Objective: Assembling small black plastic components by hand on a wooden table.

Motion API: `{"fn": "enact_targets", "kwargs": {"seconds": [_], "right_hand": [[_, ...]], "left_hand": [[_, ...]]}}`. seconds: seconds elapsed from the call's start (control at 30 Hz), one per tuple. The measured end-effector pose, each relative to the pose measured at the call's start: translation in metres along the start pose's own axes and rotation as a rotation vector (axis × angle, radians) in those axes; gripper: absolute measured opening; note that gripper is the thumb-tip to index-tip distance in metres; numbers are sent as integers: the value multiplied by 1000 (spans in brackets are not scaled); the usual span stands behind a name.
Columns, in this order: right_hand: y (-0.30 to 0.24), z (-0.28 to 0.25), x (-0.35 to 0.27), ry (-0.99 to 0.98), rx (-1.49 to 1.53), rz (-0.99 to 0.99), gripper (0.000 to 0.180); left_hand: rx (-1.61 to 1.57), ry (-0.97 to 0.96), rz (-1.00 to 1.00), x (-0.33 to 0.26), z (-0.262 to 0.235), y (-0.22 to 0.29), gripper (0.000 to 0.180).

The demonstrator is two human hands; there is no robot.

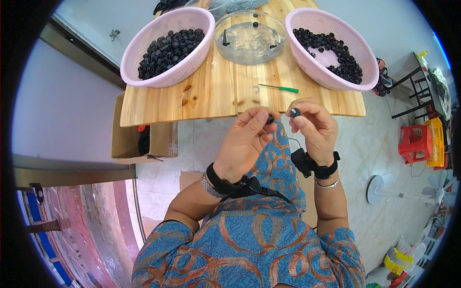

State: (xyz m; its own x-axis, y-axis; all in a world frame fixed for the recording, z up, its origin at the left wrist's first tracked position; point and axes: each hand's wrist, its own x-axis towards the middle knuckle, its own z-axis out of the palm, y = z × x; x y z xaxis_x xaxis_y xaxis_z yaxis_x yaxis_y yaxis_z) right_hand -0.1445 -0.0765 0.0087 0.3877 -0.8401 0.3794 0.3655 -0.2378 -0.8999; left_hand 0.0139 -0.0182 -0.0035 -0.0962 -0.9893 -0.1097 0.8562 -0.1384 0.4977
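Observation:
In front of the table's near edge, my left hand [247, 139] pinches a small black plastic part [270, 119] between thumb and fingers. Close beside it, my right hand [314, 126] grips another small black part [295, 112], which shows a pale, shiny spot on its end. The two parts are apart from each other. Beyond my hands a screwdriver [288, 89] with a green handle lies on the wooden table [216, 98]. Wristbands with black devices sit on both my wrists.
Two pink baskets, one at left [168, 79] and one at right [331, 79], hold many small black parts. Between them stands a clear round tray [249, 57] with a few black pieces. A cardboard box [163, 139] is under the table's left side. A red stool [414, 144] stands at right.

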Motion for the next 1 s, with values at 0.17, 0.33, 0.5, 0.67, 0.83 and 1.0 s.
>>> {"fn": "enact_targets", "kwargs": {"seconds": [0.17,0.33,0.5,0.67,0.83,1.0], "right_hand": [[-4,6,-9,69,-35,115,19],[2,12,-10,58,-301,95,21],[-7,20,-2,13,-506,-19,20],[-17,25,2,-35,-719,-148,18],[-15,25,2,-70,-712,-210,17],[-17,26,3,-75,-719,-237,17]], "left_hand": [[-94,102,39,3,5,9,23],[-38,142,87,0,7,13,30],[22,77,81,-2,4,12,31],[40,27,121,-3,-5,7,24],[26,9,112,-2,-8,6,21],[-94,10,87,-3,-5,7,22]]}}
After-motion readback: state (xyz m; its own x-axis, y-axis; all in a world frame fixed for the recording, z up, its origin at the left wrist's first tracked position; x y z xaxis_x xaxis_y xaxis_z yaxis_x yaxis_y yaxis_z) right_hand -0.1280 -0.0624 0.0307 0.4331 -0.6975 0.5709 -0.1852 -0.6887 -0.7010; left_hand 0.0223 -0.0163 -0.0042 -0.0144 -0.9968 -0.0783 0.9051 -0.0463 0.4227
